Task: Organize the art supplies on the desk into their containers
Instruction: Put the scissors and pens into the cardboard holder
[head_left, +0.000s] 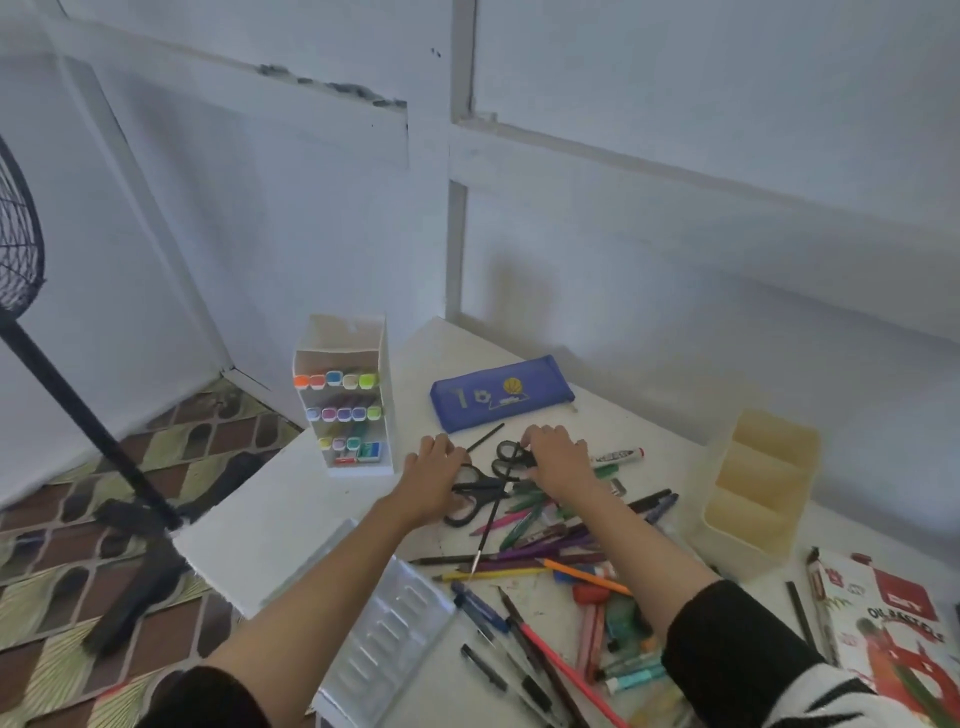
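Observation:
A pile of pens, pencils and markers (545, 545) lies across the white desk (291, 504). Two pairs of black-handled scissors (480, 486) rest at its far end. My left hand (434, 467) lies flat on the left scissors' handles, fingers spread. My right hand (556, 460) covers the other scissors (506, 452), fingers curled on the handles; whether it grips them is unclear. A white tiered rack (343, 400) with coloured markers stands at the far left. A blue pencil case (501, 397) lies behind the hands. A cream organizer (758, 483) stands right.
A clear plastic tray (384, 629) lies at the desk's near left edge. An oil pastels box (893, 623) sits at the near right. A black standing fan (62, 374) is on the patterned floor to the left. White wall panels close off the back.

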